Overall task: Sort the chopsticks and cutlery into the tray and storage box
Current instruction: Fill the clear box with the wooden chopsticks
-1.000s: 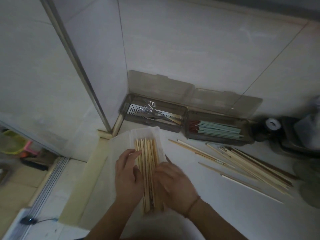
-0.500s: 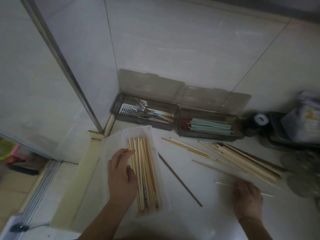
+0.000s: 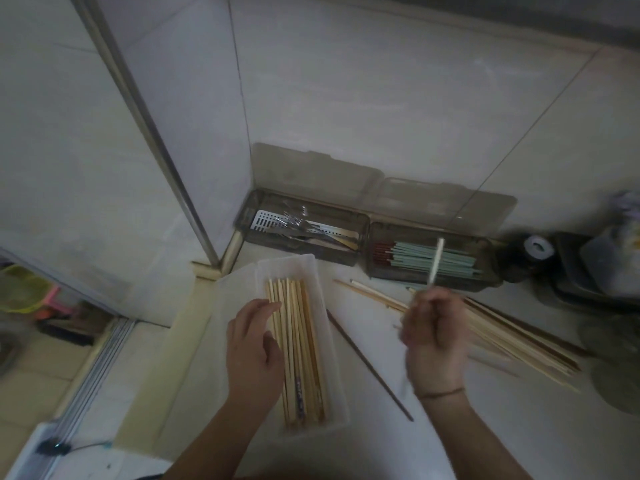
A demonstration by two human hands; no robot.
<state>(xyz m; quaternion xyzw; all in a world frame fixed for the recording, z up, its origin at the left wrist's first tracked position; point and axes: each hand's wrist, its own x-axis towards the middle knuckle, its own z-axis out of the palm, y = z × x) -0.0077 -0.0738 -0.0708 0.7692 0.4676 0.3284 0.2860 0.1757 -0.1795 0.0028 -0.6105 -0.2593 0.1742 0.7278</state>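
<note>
Near the surface's front edge, my left hand point(image 3: 254, 344) rests flat on sorted wooden chopsticks point(image 3: 298, 348) in the clear plastic tray point(image 3: 337, 368); my right hand point(image 3: 434, 336) pinches one pale chopstick point(image 3: 435, 261); a loose pile point(image 3: 519, 337) remains.

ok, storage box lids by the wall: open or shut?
Open. Both lids of the storage box are flipped back against the wall, showing cutlery and green chopsticks inside.

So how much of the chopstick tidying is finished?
A good part. Done: wooden chopsticks lie in the white tray under the left hand, forks sit in the storage box, and green chopsticks fill its right side. In hand: the right hand holds one pale chopstick. Left: the loose pile and a dark chopstick on the counter.
</note>
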